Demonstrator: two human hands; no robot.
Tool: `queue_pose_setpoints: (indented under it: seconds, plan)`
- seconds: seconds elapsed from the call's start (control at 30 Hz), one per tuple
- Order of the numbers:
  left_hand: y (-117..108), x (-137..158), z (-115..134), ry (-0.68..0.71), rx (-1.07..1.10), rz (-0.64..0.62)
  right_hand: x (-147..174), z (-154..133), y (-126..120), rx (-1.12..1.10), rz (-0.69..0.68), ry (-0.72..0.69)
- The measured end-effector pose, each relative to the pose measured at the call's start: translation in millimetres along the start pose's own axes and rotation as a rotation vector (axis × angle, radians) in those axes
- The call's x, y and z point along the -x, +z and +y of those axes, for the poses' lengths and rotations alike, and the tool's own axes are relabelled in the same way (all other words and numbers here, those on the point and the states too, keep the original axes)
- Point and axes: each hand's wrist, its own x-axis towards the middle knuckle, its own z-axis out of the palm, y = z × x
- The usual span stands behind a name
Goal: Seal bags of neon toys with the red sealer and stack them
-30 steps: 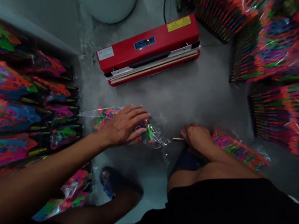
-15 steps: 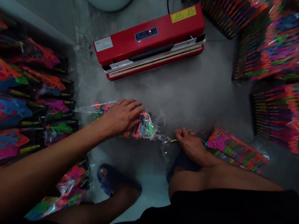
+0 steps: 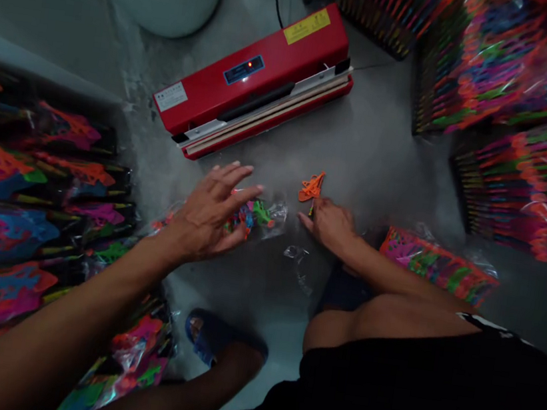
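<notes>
On the floor (image 3: pixel 385 159) I log: red heat sealer (image 3: pixel 261 86), slot turned my way, presumably for reach; clear bag (image 3: pixel 263 214) of coloured pieces under the spread left hand (image 3: pixel 209 217), contact uncertain; orange plastic piece (image 3: pixel 311 188) near the bag's end, right hand (image 3: pixel 331 225) pinching its stem (image 3: pixel 312 211), perhaps to bare its head.

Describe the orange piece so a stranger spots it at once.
Find the red machine. Below its right end in the picture, at the right hand, is the orange piece. It is single and outside any bag, unlike the many-coloured bagged bundles left and right.
</notes>
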Motion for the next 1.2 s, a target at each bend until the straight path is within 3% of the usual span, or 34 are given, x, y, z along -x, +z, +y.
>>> queue_pose_setpoints:
  seconds: [0.13, 0.33, 0.47, 0.6, 0.7, 0.8, 0.93, 1.07, 1.2]
  plan:
    - [6.7, -27.7, 21.9, 0.145, -0.015, -0.136, -6.4, 0.7, 12.3, -0.095, -0.049, 0.12]
    - [27.5, -44.3, 38.1, 0.125, -0.038, -0.224, -24.0, 14.0, 7.3, -0.219, -0.039, 0.228]
    - [17.2, -36.0, 30.8, 0.012, -0.086, -0.237, -35.9, 20.8, 6.2, -0.405, -0.033, 0.191]
    - [7.0, -16.7, 16.6, -0.114, -0.122, -0.213, -40.6, 20.7, 6.7, -0.781, -0.017, 0.163]
    - [8.6, -6.3, 13.2, -0.145, -0.113, -0.195, -39.2, 13.5, 9.1, -1.04, 0.001, 0.071]
    - [13.1, -5.9, 16.8, -0.163, -0.123, -0.188, -39.3, 1.4, 15.5, -1.158, 0.092, -0.066]
    - [16.6, -12.9, 21.6, -0.155, -0.16, -0.245, -47.7, -14.3, 28.3, -1.06, 0.191, -0.31]
    - [18.8, -16.3, 21.7, -0.168, -0.192, -0.269, -57.4, -19.3, 37.5, -0.839, 0.171, -0.531]
    - [20.9, -17.4, 18.8, -0.183, -0.165, -0.253, -58.1, -17.1, 40.0, -0.702, 0.141, -0.504]
